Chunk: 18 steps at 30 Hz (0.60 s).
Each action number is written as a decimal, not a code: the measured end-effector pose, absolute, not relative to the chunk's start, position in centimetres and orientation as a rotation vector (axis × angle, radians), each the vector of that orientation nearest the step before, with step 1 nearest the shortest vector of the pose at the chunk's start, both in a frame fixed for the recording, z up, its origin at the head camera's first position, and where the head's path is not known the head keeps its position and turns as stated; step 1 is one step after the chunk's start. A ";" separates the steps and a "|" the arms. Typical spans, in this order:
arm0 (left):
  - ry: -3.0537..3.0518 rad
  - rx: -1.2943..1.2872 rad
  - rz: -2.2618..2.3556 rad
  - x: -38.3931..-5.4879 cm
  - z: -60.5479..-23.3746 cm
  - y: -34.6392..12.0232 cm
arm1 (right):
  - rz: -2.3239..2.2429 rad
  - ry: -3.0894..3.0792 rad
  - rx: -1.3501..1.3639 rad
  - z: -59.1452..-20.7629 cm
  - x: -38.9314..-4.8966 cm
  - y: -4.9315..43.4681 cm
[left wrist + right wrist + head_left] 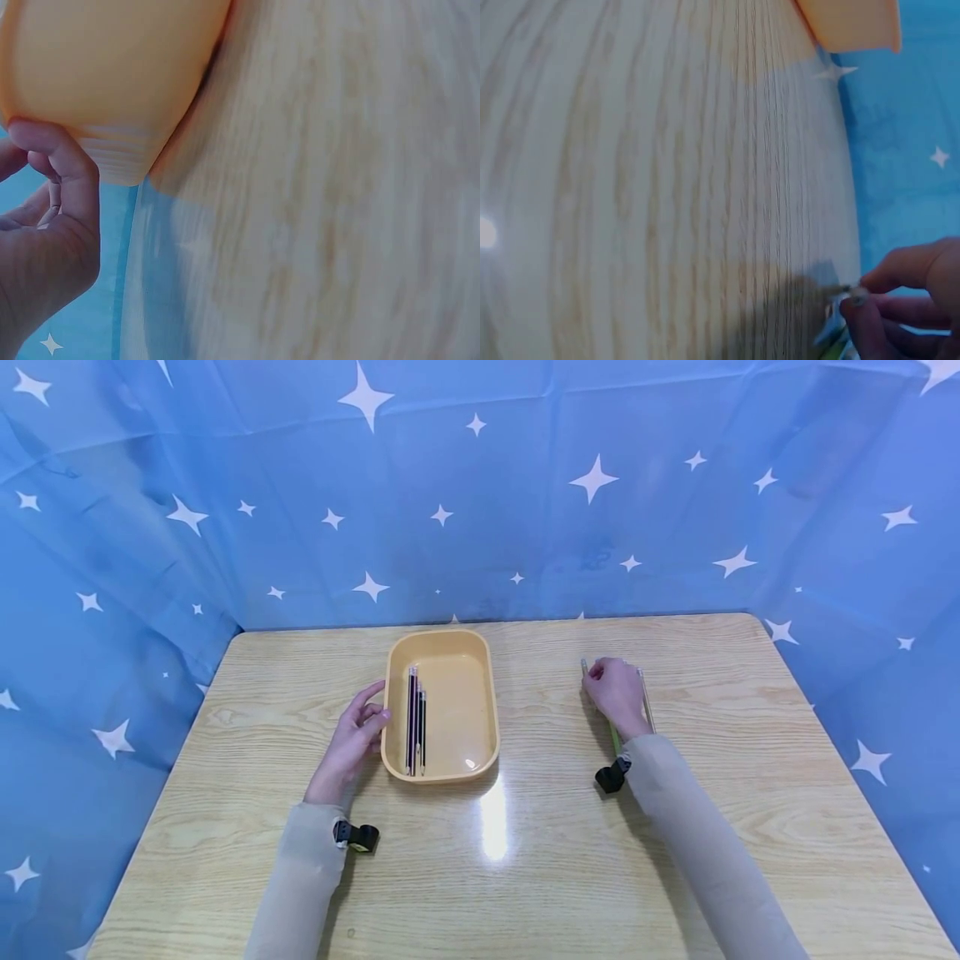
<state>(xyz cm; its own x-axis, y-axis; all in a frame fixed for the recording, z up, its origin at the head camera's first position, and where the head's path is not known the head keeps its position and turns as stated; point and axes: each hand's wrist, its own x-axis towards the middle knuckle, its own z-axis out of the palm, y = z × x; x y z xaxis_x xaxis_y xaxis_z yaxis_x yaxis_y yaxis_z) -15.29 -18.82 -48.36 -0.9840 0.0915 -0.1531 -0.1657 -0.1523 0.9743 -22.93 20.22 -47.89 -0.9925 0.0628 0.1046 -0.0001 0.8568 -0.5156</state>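
A yellow-orange tray (457,772) sits left of the table's middle. Several dark pencils (412,722) lie lengthwise along its left side. My left hand (356,731) holds the tray's left rim, thumb against the edge; in the left wrist view the thumb meets the tray wall (112,154). Over to the right, my right hand (617,693) pinches the end of a thin pencil (857,295) between thumb and forefinger, close over the table. A green pencil (615,739) shows under that hand, and a greyish pencil (647,702) lies on its right.
Both hands work over a light wood-grain table (540,893). Behind it and along its sides hangs a blue curtain (510,477) with white stars. Each wrist carries a small black camera, the left one (358,837) standing close to the tabletop.
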 end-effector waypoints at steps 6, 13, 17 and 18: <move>1.938 -0.084 2.262 -15.3 -48.4 -18.8 | 0.774 -2.922 -0.034 -47.6 -22.8 20.0; 1.945 -0.078 2.264 -15.3 -48.4 -18.7 | 0.781 -2.930 -0.038 -47.9 -22.7 19.8; 1.942 -0.073 2.265 -15.2 -48.3 -18.7 | 0.812 -2.904 -0.012 -47.8 -22.5 19.7; 1.941 -0.072 2.265 -15.2 -48.3 -18.8 | 0.816 -2.898 -0.007 -47.7 -22.4 19.7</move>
<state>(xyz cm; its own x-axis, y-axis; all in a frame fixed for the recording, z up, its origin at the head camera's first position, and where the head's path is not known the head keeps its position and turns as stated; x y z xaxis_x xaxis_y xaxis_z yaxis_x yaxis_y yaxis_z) -15.22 -18.77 -48.32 -0.9864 0.0881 -0.1386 -0.1504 -0.1462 0.9778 -22.37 19.73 -47.74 -0.9914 0.0399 0.1243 -0.0308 0.8538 -0.5197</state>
